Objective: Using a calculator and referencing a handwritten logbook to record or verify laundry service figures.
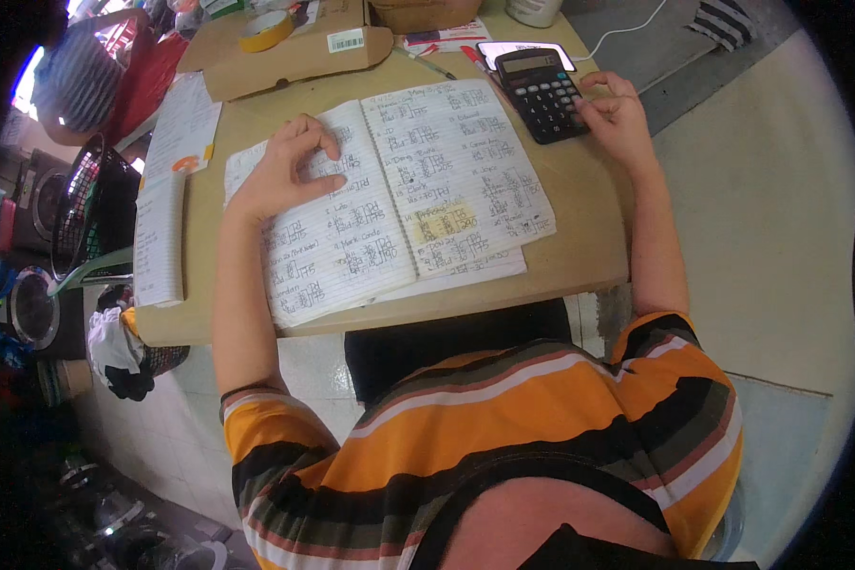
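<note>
A spiral notebook [463, 178] lies spread on the table, both pages covered in handwriting, with one entry highlighted in yellow. My left hand [292, 167] rests on its left page, thumb and fingers curved apart with nothing between them. At the right edge of the table is a black desk calculator [545, 96], its upper end by a lit phone [524, 50]. My right hand [613, 117] is at the calculator's right side, a finger or thumb touching its keys. Loose paper [470, 274] sticks out from under the notebook.
A cardboard box [292, 60] with a roll of yellow tape [266, 32] stands at the back. Pens [425, 63] lie nearby. Folded lined sheets [160, 235] lie along the left edge, beside a black basket [78, 206]. A white cable [623, 30] runs from the phone.
</note>
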Tool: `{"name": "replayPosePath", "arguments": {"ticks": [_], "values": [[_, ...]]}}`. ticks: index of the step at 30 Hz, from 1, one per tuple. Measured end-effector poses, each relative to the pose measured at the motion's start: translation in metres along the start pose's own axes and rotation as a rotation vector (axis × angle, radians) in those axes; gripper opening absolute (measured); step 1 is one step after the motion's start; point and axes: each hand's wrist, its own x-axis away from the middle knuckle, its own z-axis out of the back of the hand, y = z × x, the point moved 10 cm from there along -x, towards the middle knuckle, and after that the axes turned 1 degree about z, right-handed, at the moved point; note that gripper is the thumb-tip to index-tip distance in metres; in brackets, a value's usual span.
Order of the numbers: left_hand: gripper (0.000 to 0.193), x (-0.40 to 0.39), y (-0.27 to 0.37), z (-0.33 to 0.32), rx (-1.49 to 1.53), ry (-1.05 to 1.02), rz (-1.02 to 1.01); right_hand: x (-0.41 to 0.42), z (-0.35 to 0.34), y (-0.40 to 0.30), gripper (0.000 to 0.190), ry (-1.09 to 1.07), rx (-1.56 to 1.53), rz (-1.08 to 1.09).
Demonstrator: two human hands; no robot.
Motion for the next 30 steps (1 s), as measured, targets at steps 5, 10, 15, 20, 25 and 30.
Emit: {"name": "replayPosePath", "arguments": {"ticks": [5,10,15,20,25,30], "values": [[0.029,-0.002,0.004,0.002,0.06,0.012,-0.052,0.005,-0.01,0.022,0.016,-0.075,0.249,-0.101],[0.037,-0.001,-0.001,-0.002,0.037,0.004,-0.039,0.01,-0.026,0.041,0.022,-0.261,-0.041,-0.288],[0.073,0.001,0.002,-0.003,-0.004,0.015,-0.044,0.006,-0.024,0.038,0.023,-0.098,-0.146,-0.318],[0.079,0.0,0.011,-0.007,-0.128,-0.021,-0.024,0.011,-0.028,0.042,0.021,-0.075,-0.177,-0.308],[0.086,0.002,0.009,-0.009,-0.157,-0.048,-0.012,0.002,-0.023,-0.007,0.018,0.016,-0.166,-0.044],[0.088,0.0,0.008,-0.009,-0.144,-0.047,0.006,0.003,-0.037,-0.038,0.01,-0.07,-0.047,0.124]]}}
